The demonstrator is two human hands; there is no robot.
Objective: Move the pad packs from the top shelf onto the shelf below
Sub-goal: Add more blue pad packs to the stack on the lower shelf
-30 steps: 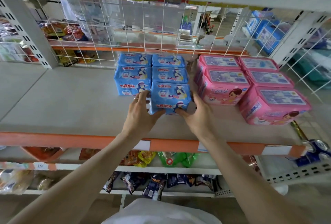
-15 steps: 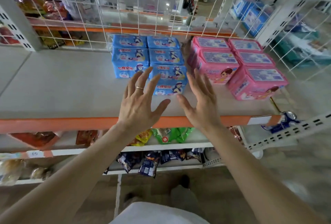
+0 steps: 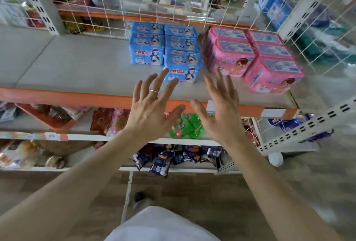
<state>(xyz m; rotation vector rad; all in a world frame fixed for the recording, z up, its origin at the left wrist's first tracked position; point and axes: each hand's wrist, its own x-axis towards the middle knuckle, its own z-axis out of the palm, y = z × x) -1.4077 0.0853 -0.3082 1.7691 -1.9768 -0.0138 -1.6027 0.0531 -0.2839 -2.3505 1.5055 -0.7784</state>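
Up front, a grey shelf (image 3: 73, 63) with an orange front edge (image 3: 57, 97) runs across the view, bare on its left part. Toward the middle stand the blue pad packs (image 3: 165, 50), two columns side by side with their backs near a white wire grid (image 3: 158, 0); the right column reaches nearer the front edge than the left one. Just in front of that nearest blue pack the left hand (image 3: 152, 109) hangs in the air, fingers spread wide, a ring (image 3: 154, 91) on one finger, holding nothing. Beside it the right hand (image 3: 221, 109) is likewise splayed and empty, its thumb near the left thumb but apart from it. Further right sit the pink pad packs (image 3: 254, 56), also in two columns, just beside the blue ones. Below the orange edge, lower shelves hold snack bags, among them green packets (image 3: 188, 127).
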